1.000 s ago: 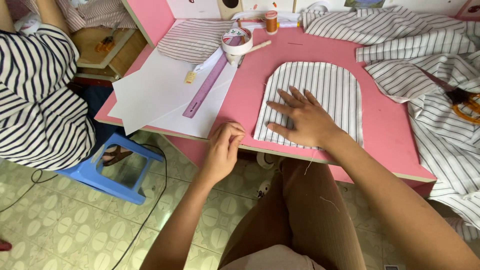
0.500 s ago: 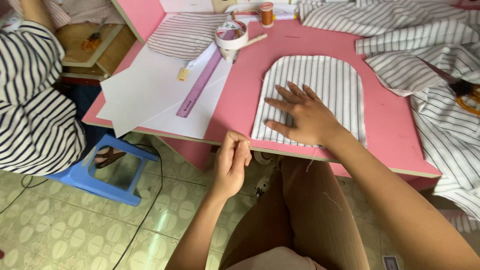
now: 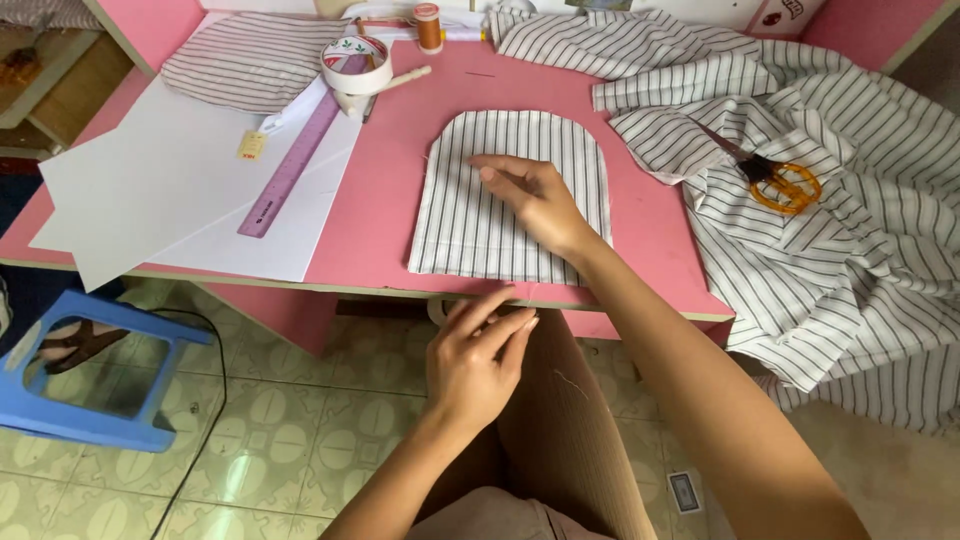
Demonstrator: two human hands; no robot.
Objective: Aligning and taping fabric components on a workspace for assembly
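Note:
A striped fabric piece [image 3: 470, 215] with a rounded top lies flat on the pink table [image 3: 385, 200]. My right hand [image 3: 535, 200] rests on it, palm down with the fingers spread, holding nothing. My left hand [image 3: 480, 360] hovers just below the table's front edge, above my lap. Its thumb and fingertips are drawn together, and I see nothing between them.
Orange-handled scissors [image 3: 785, 183] lie on a large heap of striped cloth [image 3: 850, 270] at the right. White paper sheets [image 3: 170, 190], a purple ruler [image 3: 290, 170], a tape roll [image 3: 355, 65], an orange thread spool [image 3: 428, 27] and another striped piece [image 3: 250, 60] sit at the left and back. A blue stool [image 3: 90, 370] stands on the floor.
My left hand has left the table's front edge and come down and back toward my lap, fingers still pinched. My right hand stays pressed on the striped piece.

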